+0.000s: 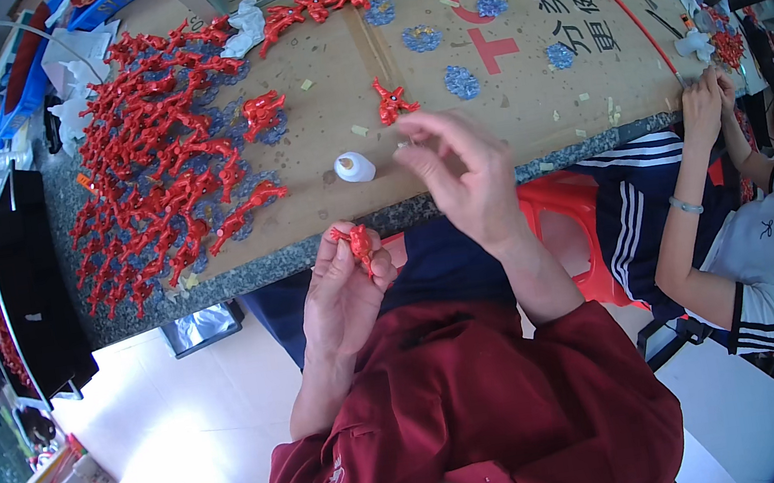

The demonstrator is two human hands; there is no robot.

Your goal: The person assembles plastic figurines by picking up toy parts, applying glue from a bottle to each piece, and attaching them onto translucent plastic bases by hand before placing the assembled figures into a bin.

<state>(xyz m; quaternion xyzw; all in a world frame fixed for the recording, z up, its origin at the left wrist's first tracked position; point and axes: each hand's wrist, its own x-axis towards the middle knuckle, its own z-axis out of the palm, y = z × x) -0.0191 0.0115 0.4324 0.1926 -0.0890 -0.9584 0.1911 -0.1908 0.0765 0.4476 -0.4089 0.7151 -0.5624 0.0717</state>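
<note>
My left hand point(340, 292) pinches a small red plastic figurine point(361, 245) just off the near table edge. Thumb and forefinger grip it, and part of it is covered by them. To the right, my right hand point(471, 172) hovers over the edge with thumb and forefinger apart; I make out nothing held between them. Between the hands, on the cardboard, stands a small white bottle point(356, 168) with a brownish tip. Beyond my right fingertips another red figurine point(393, 102) rests on the cardboard.
A dense pile of red figurines point(160, 154) covers the table's left side. Clear bluish discs point(462, 82) are scattered over the brown cardboard point(527, 116). A crumpled white tissue point(245, 27) lies far left. At right a co-worker's hands point(706, 100) work near a red stick point(631, 19).
</note>
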